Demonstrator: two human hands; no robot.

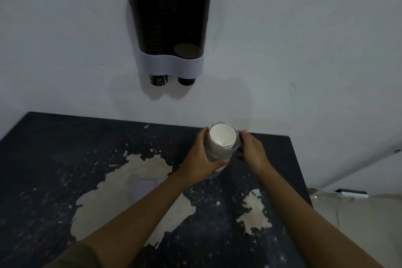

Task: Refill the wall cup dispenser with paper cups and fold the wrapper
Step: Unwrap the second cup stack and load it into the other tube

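Observation:
A stack of white paper cups (222,137) stands on the table inside a clear plastic wrapper (215,151), open end up. My left hand (201,159) grips the wrapped stack from the left, thumb across its front. My right hand (252,150) is at the stack's right side, fingertips touching the wrapper near the top. On the wall above hangs the two-tube cup dispenser (167,26). Its left tube is filled with dark cups up to a white rim at the top. The right tube holds few cups near its bottom.
The dark table (65,148) has large patches of peeled surface. A small pale flat object (144,188) lies on it near my left forearm. The table's right edge drops to a pale floor, where a dark and white device (352,193) lies.

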